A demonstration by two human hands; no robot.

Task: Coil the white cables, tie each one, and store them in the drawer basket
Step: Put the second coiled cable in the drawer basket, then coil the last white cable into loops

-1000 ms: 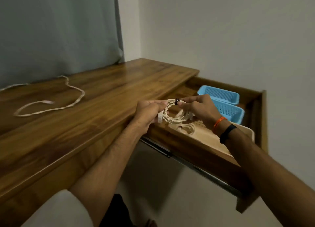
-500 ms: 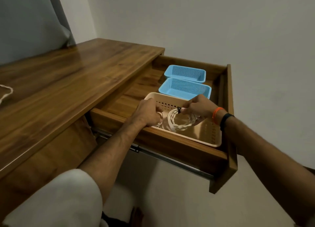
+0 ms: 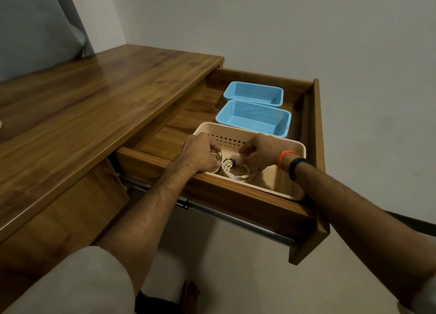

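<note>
Coiled white cable (image 3: 238,172), bound with a dark tie (image 3: 232,162), lies inside beige basket (image 3: 297,146) in the open drawer (image 3: 317,134). Left hand (image 3: 200,152) and right hand (image 3: 259,151) both pinch it. Two blue baskets (image 3: 254,118) sit behind.

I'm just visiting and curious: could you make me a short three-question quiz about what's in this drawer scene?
1. True or false: the coiled white cable lies inside the beige basket.
2. How many blue baskets sit in the drawer? A) one B) two C) three
3. What dark item binds the coil?

Key:
1. True; both hands reach into that basket.
2. B: the nearer blue basket and the farther blue basket.
3. A black tie.
</note>
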